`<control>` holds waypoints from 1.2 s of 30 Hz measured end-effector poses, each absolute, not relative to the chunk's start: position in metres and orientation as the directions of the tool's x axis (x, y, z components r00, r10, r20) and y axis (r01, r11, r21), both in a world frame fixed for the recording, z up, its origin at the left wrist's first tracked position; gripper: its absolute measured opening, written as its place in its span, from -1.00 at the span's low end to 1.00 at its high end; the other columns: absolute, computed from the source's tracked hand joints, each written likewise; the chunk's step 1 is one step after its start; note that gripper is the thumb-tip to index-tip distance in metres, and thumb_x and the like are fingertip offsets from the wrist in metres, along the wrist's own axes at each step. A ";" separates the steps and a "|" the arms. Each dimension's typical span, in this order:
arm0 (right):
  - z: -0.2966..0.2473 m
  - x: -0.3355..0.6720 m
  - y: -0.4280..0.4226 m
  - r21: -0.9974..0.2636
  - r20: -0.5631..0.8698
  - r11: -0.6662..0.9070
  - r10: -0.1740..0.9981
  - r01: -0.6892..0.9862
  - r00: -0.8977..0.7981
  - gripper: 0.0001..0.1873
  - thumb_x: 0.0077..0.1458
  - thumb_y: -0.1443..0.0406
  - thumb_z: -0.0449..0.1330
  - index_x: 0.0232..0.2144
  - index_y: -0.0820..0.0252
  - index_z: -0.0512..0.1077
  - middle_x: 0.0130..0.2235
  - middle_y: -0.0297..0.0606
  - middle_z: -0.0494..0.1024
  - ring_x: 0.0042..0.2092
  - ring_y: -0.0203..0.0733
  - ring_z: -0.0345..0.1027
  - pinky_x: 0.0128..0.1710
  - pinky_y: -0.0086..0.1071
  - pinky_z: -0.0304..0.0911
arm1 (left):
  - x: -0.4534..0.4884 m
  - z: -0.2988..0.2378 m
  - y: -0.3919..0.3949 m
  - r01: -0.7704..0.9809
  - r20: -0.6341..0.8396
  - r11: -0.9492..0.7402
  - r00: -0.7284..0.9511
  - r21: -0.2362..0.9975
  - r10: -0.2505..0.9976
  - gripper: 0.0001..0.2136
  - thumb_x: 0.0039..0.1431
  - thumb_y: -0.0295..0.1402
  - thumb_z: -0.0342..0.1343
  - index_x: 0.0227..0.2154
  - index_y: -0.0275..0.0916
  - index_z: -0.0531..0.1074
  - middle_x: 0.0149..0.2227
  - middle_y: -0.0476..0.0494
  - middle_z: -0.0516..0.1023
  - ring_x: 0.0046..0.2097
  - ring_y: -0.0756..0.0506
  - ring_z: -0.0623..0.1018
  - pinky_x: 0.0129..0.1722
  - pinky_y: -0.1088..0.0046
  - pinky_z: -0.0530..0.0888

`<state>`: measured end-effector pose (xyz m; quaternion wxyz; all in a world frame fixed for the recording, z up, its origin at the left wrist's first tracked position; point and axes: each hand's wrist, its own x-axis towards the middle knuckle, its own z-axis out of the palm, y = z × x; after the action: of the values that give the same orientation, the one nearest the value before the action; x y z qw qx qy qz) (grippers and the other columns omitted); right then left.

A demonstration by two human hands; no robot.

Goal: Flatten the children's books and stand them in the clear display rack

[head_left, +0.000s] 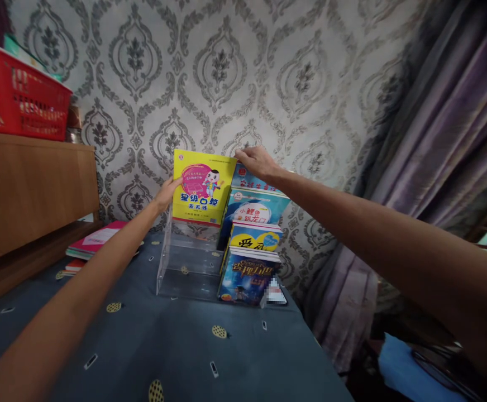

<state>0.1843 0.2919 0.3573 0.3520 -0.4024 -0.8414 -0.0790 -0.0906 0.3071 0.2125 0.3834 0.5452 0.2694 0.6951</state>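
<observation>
A yellow workbook (pixel 201 209) with a pink circle and a cartoon figure stands upright at the back left of a clear acrylic tiered stand (pixel 185 285). My left hand (pixel 168 192) grips its left edge, thumb on the cover. At its top right corner my right hand (pixel 258 161) is closed, fingers curled over the corner, just above a blue book (pixel 249 177). Stepped down the right side of the stand are a light-blue book (pixel 256 204), a yellow-and-blue book (pixel 252 237) and dark blue books (pixel 247 279) in front.
Pink and other books (pixel 96 239) lie stacked at left beside a wooden cabinet (pixel 34 195), which carries a red basket (pixel 38 100). A phone-like object (pixel 283 296) lies by the stand's right side on the dark patterned cloth (pixel 185 352). Curtains (pixel 394 167) hang at right.
</observation>
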 end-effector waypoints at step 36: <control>0.347 0.193 0.269 -0.159 0.688 0.674 0.600 0.722 -0.409 -0.75 0.07 0.37 0.07 -0.33 0.26 0.57 -0.33 -0.14 0.61 -0.27 -0.08 0.38 -0.19 -0.25 0.25 | -0.091 0.214 0.311 -0.162 0.573 -0.566 -0.006 0.808 0.820 -0.52 0.00 -0.19 0.37 -0.03 -0.28 0.48 -0.24 -0.18 0.68 -0.28 -0.19 0.67 -0.17 0.25 0.61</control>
<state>0.1932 0.2694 0.3469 0.3731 -0.3956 -0.8352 -0.0818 -0.0908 0.3114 0.2136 0.3758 0.5966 0.2756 0.6534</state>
